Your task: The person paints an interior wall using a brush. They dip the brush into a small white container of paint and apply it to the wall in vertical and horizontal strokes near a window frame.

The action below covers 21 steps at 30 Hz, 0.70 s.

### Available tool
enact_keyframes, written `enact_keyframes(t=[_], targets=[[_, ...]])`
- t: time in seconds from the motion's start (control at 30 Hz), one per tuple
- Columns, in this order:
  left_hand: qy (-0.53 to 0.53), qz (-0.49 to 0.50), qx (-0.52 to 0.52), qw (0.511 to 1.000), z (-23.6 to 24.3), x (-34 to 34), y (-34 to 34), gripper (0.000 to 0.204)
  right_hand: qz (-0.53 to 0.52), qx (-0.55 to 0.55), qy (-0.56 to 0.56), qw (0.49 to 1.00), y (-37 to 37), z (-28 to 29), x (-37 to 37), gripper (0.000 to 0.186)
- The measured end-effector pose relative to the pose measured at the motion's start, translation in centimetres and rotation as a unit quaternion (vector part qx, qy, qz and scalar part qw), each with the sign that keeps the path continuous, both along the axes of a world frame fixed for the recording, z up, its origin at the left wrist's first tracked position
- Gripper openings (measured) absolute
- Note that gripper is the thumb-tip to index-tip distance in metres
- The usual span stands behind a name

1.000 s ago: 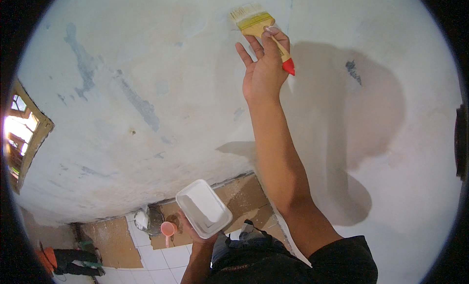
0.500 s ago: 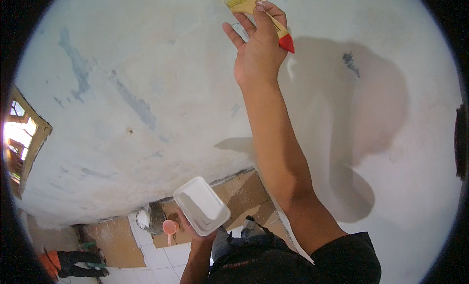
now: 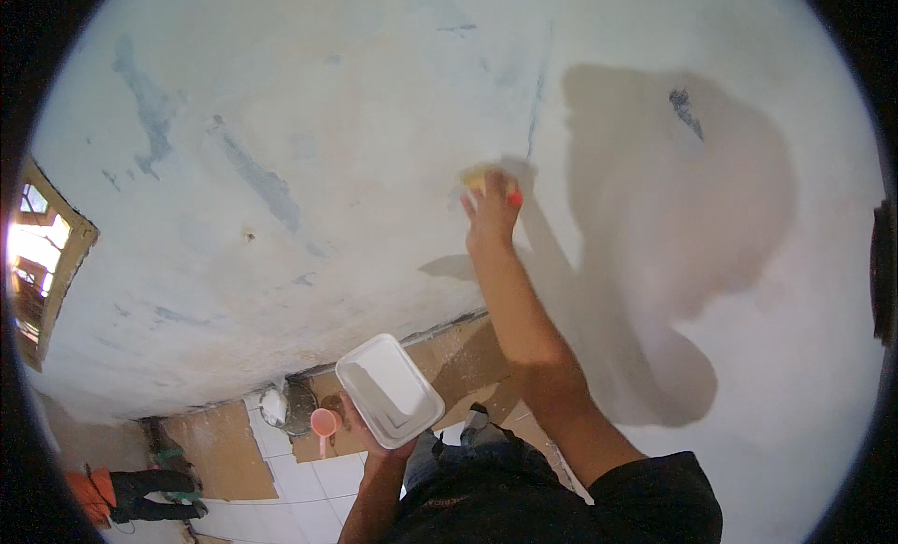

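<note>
Against the wall near its corner, my right hand (image 3: 490,224) is closed on a paintbrush (image 3: 479,181) with a pale wooden body and a red handle end. Motion smears the brush and fingers, and I cannot tell whether the bristles touch the wall. Down by my waist, my left hand (image 3: 367,426) grips a white rectangular tray (image 3: 382,380) from its left side and underneath. White liquid or a white coating shows inside the tray. The off-white wall (image 3: 374,151) has grey-blue patches where the surface looks worn.
A pink dipper (image 3: 324,422) and a clear bag with something white (image 3: 274,406) sit on the floor. Cardboard sheets (image 3: 220,455) cover some white tiles (image 3: 313,478). A window (image 3: 47,254) is at left. Another person in orange and dark trousers (image 3: 150,493) is at lower left.
My right hand has come down the wall with the paintbrush, from the top of the view toward the middle. The tray in my left hand has hardly moved.
</note>
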<state>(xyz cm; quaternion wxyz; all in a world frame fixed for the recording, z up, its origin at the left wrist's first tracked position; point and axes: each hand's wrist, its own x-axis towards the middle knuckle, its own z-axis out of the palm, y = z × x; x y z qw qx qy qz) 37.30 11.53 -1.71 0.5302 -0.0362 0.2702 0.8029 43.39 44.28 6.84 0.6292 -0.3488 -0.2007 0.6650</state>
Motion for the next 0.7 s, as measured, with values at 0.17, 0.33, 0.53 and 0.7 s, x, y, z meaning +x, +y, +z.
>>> enact_keyframes(t=[0.17, 0.33, 0.53, 0.7], targets=[[0.029, -0.006, 0.045, 0.999, -1.0, 0.0, 0.2, 0.070, -0.031, 0.166, 0.050, 0.984, -0.5, 16.9, 0.5, 0.020], [0.021, -0.004, 0.022, 1.000, 0.7, 1.3, 0.8, 0.070, 0.050, 0.238, 0.157, 0.957, 1.9, 10.4, 1.5, 0.031], [0.008, -0.017, 0.016, 1.000, 0.6, 1.6, 0.3, 0.073, 0.016, 0.023, 0.138, 0.990, -0.1, -9.4, 3.9, 0.033], [0.020, -0.035, 0.060, 0.997, 0.7, 1.8, -0.1, 0.074, -0.016, -0.013, 0.071, 0.997, 1.3, -0.3, 4.0, 0.039]])
